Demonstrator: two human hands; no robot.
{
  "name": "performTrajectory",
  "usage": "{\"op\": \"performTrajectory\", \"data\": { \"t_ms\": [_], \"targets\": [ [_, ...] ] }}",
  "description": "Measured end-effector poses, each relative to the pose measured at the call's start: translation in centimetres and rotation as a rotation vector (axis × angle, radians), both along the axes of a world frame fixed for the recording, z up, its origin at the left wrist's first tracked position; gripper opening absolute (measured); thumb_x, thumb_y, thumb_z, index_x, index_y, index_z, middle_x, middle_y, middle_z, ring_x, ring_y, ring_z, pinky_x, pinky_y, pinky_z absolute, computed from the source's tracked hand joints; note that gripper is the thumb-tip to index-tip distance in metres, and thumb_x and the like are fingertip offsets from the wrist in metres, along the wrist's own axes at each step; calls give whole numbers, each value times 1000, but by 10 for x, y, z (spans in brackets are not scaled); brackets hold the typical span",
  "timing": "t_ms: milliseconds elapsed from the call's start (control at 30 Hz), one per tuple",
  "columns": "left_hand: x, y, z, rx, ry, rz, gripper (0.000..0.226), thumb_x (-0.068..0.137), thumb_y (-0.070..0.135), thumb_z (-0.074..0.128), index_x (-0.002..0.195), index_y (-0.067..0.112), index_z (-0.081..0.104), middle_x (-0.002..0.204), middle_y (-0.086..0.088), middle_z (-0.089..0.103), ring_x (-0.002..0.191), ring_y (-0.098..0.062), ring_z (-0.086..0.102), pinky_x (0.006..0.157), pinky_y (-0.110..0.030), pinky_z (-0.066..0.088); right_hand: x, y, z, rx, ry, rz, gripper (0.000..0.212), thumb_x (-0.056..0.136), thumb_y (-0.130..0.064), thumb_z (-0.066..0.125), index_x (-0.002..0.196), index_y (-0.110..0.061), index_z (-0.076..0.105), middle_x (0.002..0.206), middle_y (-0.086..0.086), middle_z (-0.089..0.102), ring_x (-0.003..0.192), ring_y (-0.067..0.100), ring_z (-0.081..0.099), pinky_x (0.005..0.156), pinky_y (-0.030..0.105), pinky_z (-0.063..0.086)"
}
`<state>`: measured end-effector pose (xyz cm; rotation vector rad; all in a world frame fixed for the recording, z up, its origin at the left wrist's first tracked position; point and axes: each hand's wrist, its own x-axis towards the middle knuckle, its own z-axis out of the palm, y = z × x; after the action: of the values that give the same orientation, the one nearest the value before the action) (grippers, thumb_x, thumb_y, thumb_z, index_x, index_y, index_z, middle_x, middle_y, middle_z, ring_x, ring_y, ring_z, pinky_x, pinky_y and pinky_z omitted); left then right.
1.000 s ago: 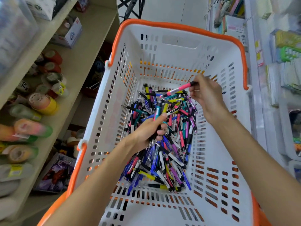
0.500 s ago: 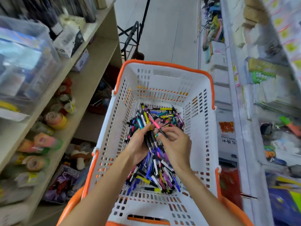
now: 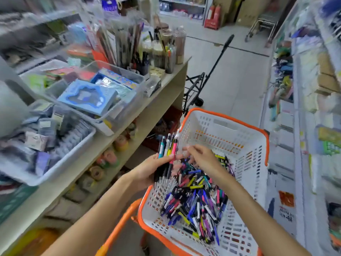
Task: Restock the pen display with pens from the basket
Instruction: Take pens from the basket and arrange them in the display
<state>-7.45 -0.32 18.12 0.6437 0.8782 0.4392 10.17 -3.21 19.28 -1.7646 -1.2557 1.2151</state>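
Note:
A white basket with an orange rim (image 3: 245,150) stands in the aisle and holds a heap of several coloured pens (image 3: 195,200). My left hand (image 3: 147,170) grips a bunch of pens (image 3: 168,146) upright over the basket's left edge, their teal, white, yellow and pink tops sticking up. My right hand (image 3: 201,157) hovers just right of the bunch above the heap, fingers loosely bent toward the pens; whether it holds one is blurred. At the far end of the left shelf stand clear tubs of pens and pencils (image 3: 158,50).
The left shelf (image 3: 140,111) carries clear bins of boxed stationery (image 3: 96,91) and a grey tray (image 3: 55,145); tape rolls (image 3: 110,157) sit on the shelf below. A black folding trolley (image 3: 199,87) stands in the aisle. Stocked shelves (image 3: 304,108) line the right.
The view has swung up and left from the basket to the shelf. My left hand lifted the bunch of pens out over the basket's left edge; my right hand stays beside it.

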Motion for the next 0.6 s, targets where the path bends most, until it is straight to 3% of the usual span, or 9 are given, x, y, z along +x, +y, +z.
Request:
{"op": "performTrajectory", "data": {
  "t_ms": [167, 267, 400, 500, 600],
  "targets": [
    [-74, -10, 37, 37, 15, 63, 17, 92, 11, 55, 105, 4, 64, 98, -10, 72, 72, -16, 70, 64, -26, 59, -76, 28, 35, -59, 211, 225, 36, 94, -39, 54, 64, -20, 51, 56, -7, 39, 51, 9, 35, 50, 19, 28],
    [-131, -26, 57, 51, 37, 120, 14, 95, 11, 53, 105, 3, 59, 87, -6, 72, 66, -13, 68, 60, -26, 58, -138, 32, 47, -46, 260, 350, 31, 94, -28, 56, 66, -20, 49, 55, -5, 32, 47, 8, 27, 44, 19, 21],
    [-203, -58, 71, 63, 75, 242, 22, 97, 19, 53, 115, 6, 54, 86, -3, 68, 67, -11, 63, 56, -25, 55, -213, 23, 56, -49, 255, 505, 32, 92, -32, 59, 63, -21, 63, 57, -5, 33, 46, 5, 28, 46, 16, 21],
    [-263, -96, 81, 85, 82, 383, 16, 97, 19, 54, 102, 5, 58, 78, -3, 69, 62, -11, 63, 53, -24, 55, -283, 4, 72, -41, 202, 622, 28, 92, -36, 59, 68, -24, 68, 49, -16, 40, 45, 1, 35, 49, 15, 26],
    [-315, -131, 88, 141, 132, 510, 17, 95, 21, 55, 97, 6, 62, 77, 0, 72, 61, -8, 66, 53, -22, 55, -348, -20, 86, -51, 207, 663, 23, 93, -30, 59, 74, -17, 61, 51, -9, 34, 45, 5, 31, 46, 17, 24]
  ]
}}
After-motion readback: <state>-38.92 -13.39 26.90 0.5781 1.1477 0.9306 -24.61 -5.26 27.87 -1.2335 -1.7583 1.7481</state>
